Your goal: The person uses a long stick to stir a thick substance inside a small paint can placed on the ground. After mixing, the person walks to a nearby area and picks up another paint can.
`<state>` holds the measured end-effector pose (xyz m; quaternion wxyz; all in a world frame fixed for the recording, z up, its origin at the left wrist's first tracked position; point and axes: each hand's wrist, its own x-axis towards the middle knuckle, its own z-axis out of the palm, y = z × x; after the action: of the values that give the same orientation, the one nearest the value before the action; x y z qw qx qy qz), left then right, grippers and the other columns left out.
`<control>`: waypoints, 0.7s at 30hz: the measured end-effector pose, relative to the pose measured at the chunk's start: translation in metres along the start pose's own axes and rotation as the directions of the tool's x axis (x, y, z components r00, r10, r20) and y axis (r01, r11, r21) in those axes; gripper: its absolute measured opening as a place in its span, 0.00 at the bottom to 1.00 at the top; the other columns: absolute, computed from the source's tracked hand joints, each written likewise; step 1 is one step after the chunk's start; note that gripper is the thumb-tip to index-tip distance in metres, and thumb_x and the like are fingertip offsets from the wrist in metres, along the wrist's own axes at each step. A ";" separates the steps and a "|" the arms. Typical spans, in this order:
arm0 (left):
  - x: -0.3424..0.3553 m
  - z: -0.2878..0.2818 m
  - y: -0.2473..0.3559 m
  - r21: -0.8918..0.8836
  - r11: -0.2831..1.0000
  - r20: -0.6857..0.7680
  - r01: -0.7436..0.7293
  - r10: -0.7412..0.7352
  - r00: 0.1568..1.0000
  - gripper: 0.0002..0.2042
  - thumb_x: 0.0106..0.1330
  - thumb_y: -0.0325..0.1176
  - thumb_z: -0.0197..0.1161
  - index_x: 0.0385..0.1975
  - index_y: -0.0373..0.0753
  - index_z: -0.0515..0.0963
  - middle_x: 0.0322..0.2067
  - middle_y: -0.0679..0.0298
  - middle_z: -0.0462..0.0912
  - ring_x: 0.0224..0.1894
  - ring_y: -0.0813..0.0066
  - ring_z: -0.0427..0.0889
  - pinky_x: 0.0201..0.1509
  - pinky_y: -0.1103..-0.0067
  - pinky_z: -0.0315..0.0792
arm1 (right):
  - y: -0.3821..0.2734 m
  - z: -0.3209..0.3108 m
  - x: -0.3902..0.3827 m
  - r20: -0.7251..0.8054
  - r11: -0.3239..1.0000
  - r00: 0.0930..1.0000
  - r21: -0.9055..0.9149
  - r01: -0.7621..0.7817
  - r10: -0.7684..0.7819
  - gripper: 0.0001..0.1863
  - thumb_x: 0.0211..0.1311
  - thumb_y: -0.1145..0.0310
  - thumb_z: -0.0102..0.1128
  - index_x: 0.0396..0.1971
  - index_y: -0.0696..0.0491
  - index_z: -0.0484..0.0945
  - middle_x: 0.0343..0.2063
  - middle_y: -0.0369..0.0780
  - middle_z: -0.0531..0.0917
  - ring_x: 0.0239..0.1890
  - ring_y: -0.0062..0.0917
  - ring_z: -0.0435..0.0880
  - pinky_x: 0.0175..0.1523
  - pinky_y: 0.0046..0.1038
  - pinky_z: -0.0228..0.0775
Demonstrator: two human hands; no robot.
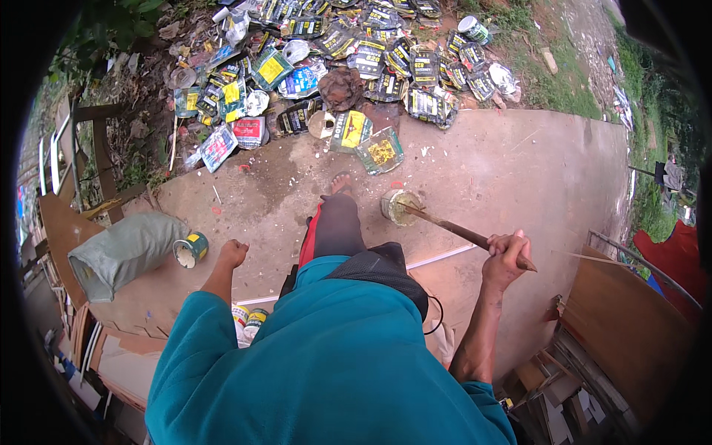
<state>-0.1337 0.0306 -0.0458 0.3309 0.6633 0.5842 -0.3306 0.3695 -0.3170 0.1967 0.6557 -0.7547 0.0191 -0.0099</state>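
My right hand [506,256] is wrapped round the thick end of a long wooden stick [452,227]. The stick slants down to the left, and its far end sits in the mouth of a small pale, smeared bucket [391,211] on the concrete. What the bucket holds is too small to make out. My left hand [235,253] hangs at my left side, fingers curled in, with nothing showing in it. Nearest to it is a green and yellow can [191,250] lying on its side, beside a grey-green sack [133,248] with an open mouth.
Flattened black, yellow and green packages [367,55] are heaped beyond the slab [504,156]. A white tub [473,30] lies at the heap's far right. Brown boards [623,326] lean at the right, and two small cans [252,319] stand by my left hip.
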 end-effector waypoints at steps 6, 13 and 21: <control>0.037 -0.027 0.094 -0.136 0.982 -0.031 -0.130 0.127 0.991 0.21 0.68 0.50 0.64 0.37 0.33 0.82 0.33 0.47 0.86 0.40 0.56 0.85 0.48 0.65 0.76 | -0.105 -0.017 0.028 0.020 0.992 0.993 0.060 0.111 -0.113 0.19 0.78 0.67 0.46 0.21 0.50 0.60 0.12 0.32 0.58 0.12 0.18 0.58 0.27 0.27 0.66; -0.023 -0.065 0.233 -0.487 0.654 -0.107 -0.579 0.613 0.783 0.18 0.74 0.47 0.60 0.42 0.34 0.77 0.30 0.65 0.79 0.34 0.77 0.76 0.43 0.76 0.73 | 0.051 0.097 0.038 -0.002 0.992 0.993 0.049 0.120 -0.120 0.17 0.76 0.65 0.50 0.24 0.52 0.61 0.12 0.35 0.67 0.14 0.20 0.65 0.25 0.28 0.66; -0.027 -0.065 0.108 -0.134 0.965 -0.118 -0.224 0.209 0.971 0.20 0.70 0.48 0.64 0.40 0.33 0.80 0.34 0.50 0.86 0.39 0.61 0.85 0.48 0.68 0.77 | 0.100 0.060 0.076 0.057 1.000 0.998 0.017 -0.002 0.001 0.20 0.77 0.64 0.51 0.21 0.52 0.61 0.12 0.35 0.67 0.15 0.20 0.65 0.25 0.29 0.66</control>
<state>-0.0256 0.0588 0.0187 0.3823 0.7133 0.5471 -0.2140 0.4463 -0.2747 0.0885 0.6624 -0.7490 0.0008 0.0120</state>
